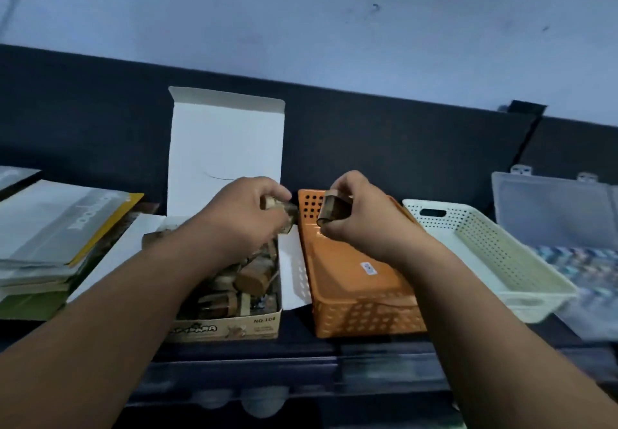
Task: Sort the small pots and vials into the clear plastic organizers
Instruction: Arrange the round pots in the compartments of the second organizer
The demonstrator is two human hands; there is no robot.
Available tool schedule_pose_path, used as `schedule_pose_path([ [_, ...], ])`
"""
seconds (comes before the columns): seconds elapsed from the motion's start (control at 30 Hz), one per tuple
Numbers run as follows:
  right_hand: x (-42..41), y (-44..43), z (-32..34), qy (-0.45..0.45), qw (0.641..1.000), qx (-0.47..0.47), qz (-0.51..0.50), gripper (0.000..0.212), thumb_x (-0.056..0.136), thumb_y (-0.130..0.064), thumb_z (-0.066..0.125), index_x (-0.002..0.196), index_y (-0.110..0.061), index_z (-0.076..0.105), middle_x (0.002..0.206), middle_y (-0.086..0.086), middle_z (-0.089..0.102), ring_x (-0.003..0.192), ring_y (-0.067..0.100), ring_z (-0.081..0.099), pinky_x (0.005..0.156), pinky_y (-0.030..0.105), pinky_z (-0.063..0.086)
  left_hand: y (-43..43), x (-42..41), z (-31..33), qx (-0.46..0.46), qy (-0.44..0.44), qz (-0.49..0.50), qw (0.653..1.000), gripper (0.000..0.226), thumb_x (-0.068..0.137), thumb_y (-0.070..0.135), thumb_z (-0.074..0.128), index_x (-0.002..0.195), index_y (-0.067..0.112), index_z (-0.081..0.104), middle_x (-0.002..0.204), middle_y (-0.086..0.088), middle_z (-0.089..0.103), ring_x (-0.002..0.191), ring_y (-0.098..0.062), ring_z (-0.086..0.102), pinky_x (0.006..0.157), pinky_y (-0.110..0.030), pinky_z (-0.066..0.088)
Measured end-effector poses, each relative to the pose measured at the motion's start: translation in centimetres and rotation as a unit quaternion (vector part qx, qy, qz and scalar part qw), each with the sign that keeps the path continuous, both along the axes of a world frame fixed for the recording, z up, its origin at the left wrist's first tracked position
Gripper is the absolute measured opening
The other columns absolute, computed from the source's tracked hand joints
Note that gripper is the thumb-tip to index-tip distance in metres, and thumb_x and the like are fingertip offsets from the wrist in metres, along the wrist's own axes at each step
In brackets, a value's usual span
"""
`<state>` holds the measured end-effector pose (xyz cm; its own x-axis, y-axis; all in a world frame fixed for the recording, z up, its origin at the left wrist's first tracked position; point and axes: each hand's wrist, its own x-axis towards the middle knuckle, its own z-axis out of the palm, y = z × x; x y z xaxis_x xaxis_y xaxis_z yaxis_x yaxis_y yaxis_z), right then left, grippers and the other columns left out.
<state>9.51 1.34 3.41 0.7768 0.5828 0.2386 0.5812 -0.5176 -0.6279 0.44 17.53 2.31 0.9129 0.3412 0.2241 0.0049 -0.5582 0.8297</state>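
Plainly, the head view shows "NO.104" printed on the open cardboard box, which holds brown corked vials. The left hand pinches a cork-topped vial above it. The right hand grips a dark brown pot over the orange basket. A clear organizer stands far right.

1. Only the hands and forearms of the person are in view.
2. Left hand: bare. Broad back, with the knuckles showing as low rounded ridges.
3. Right hand: bare. Thick thumb base and a rounded heel of the palm.
4. Left forearm: bare skin along all its visible length, from the wrist to the frame edge. Smooth outline, looming wider toward the camera.
5. Right forearm: likewise bare from wrist to frame edge, with the same smooth, widening outline.
6. Nails, fine hair, small skin marks: too dim and blurred to tell.
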Motion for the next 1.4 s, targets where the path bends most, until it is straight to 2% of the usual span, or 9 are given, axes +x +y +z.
schedule_pose_path([
  [0.13,-1.1,-4.7,-1.0,0.028,0.994,0.084,-0.069,0.045,0.075,-0.015,0.076,0.105,-0.03,0.046,0.092,-0.006,0.062,0.079,0.011,0.064,0.067,0.032,0.057,-4.0,0.8,0.5,-0.026,-0.029,-0.058,0.998,0.018,0.095,0.02,0.054,0.106,0.031,0.061,0.094,0.001,0.063,0.081,-0.016,0.067,0.065,-0.029,0.054],
  [0.27,-2.1,-10.4,-2.0,0.057,0.982,0.158,-0.083,0.058,0.079,-0.01,0.075,0.126,-0.034,0.05,0.097,-0.019,0.059,0.084,-0.006,0.059,0.07,0.009,0.05,-8.7,1.7,0.3,-0.065,-0.039,-0.113,0.991,0.015,0.092,0.021,0.06,0.095,0.035,0.064,0.096,0.004,0.066,0.079,-0.011,0.069,0.077,-0.037,0.059],
  [0.4,-2.2,-17.1,-3.7,0.083,0.962,0.217,-0.142,0.049,0.077,-0.01,0.078,0.116,-0.03,0.057,0.092,-0.009,0.059,0.081,0.006,0.056,0.07,0.023,0.046,-14.5,3.4,-0.3,-0.07,-0.007,-0.154,0.986,0.034,0.083,0.004,0.066,0.096,0.036,0.064,0.093,0.003,0.068,0.077,-0.017,0.07,0.075,-0.041,0.059],
  [0.53,-2.4,-26.3,-5.1,0.126,0.939,0.256,-0.19,0.04,0.086,-0.016,0.07,0.119,-0.027,0.051,0.096,-0.002,0.059,0.081,0.011,0.057,0.07,0.022,0.046,-23.1,5.5,-1.2,-0.058,0.024,-0.212,0.975,0.052,0.072,-0.008,0.068,0.098,0.035,0.062,0.098,-0.002,0.07,0.092,-0.022,0.067,0.084,-0.043,0.055],
  [0.67,-2.3,-36.0,-5.9,0.196,0.893,0.329,-0.235,0.032,0.095,-0.008,0.046,0.112,-0.035,0.054,0.103,0.009,0.063,0.08,0.023,0.063,0.064,0.029,0.045,-33.1,7.0,-2.5,-0.062,0.037,-0.25,0.965,0.049,0.071,-0.006,0.071,0.097,0.035,0.061,0.099,-0.003,0.07,0.092,-0.023,0.066,0.086,-0.039,0.054],
  [0.87,-2.6,-49.6,-7.3,0.235,0.829,0.439,-0.254,0.046,0.096,0.005,0.034,0.125,-0.025,0.053,0.112,0.019,0.064,0.095,0.037,0.069,0.083,0.045,0.057,-46.9,9.1,-4.1,-0.138,0.032,-0.294,0.945,0.035,0.08,0.002,0.068,0.1,0.028,0.056,0.109,-0.005,0.063,0.089,-0.032,0.068,0.072,-0.039,0.056],
  [1.0,-2.9,-57.1,-7.0,0.203,0.839,0.419,-0.283,0.041,0.098,0.001,0.041,0.132,-0.021,0.046,0.117,0.012,0.062,0.094,0.028,0.067,0.075,0.034,0.058,-54.7,10.3,-4.5,-0.168,0.049,-0.327,0.929,0.028,0.083,0.002,0.066,0.097,0.024,0.054,0.105,-0.011,0.065,0.083,-0.033,0.07,0.075,-0.047,0.056],
  [1.17,-2.6,-64.2,-7.3,0.137,0.858,0.365,-0.334,0.034,0.095,-0.009,0.056,0.122,-0.029,0.053,0.12,0.009,0.062,0.083,0.017,0.067,0.073,0.033,0.053,-62.3,12.3,-3.6,-0.145,0.025,-0.35,0.925,0.029,0.087,0.01,0.065,0.112,0.021,0.056,0.102,0.003,0.064,0.078,-0.023,0.07,0.065,-0.031,0.054],
  [1.4,2.2,-69.8,-8.0,0.076,0.865,0.321,-0.378,0.038,0.082,-0.019,0.071,0.113,-0.037,0.057,0.115,-0.002,0.064,0.101,0.022,0.064,0.077,0.031,0.051,-67.3,18.0,-3.0,-0.075,0.01,-0.345,0.936,0.031,0.081,0.03,0.071,0.109,0.03,0.057,0.101,0.008,0.065,0.091,-0.017,0.064,0.082,-0.039,0.053],
])
